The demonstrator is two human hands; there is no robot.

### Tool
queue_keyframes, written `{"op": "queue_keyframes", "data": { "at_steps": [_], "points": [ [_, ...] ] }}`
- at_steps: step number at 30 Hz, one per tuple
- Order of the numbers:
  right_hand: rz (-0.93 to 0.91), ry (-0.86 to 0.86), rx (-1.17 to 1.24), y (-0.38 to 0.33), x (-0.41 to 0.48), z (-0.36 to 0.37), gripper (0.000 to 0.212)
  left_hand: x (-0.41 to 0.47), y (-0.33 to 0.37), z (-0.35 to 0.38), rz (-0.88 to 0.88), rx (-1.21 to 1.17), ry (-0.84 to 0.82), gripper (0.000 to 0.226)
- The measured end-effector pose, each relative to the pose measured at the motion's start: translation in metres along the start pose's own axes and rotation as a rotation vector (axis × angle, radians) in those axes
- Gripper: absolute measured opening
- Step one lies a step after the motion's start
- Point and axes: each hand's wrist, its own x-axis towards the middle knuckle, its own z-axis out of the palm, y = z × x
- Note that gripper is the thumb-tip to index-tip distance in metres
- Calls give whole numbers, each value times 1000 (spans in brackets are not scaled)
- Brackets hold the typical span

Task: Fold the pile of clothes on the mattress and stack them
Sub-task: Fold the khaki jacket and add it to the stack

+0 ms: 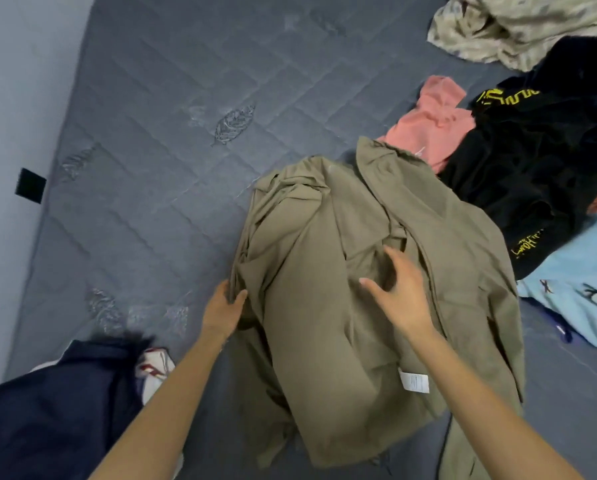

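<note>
A crumpled olive-khaki garment with a white care label lies in the middle of the grey quilted mattress. My left hand grips its left edge, thumb and fingers pinching the fabric. Over the middle of the garment my right hand is spread with straight fingers, touching or just above the cloth. The unfolded pile lies at the right: a pink garment, a black one with yellow print, a light blue one and a beige patterned one.
A dark navy garment with a white-and-red piece beside it sits at the lower left. The mattress's left edge meets a pale wall, where a small black tag sticks out. Bare mattress stretches across the upper left.
</note>
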Motion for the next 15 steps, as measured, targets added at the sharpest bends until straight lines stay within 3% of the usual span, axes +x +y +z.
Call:
{"op": "queue_keyframes", "data": {
  "at_steps": [3,8,12,15],
  "points": [
    [-43,-135,-159,18,-30,31,85,-17,-32,21,-72,45,-60,47],
    [-17,-348,-346,46,-68,78,98,-46,-54,50,-43,139,85,60],
    [19,-254,-276,50,-74,87,82,-57,-60,60,-143,-79,295,48],
    [-70,-70,-125,34,-82,95,68,-66,-72,64,-246,-111,287,31]
  ]
}}
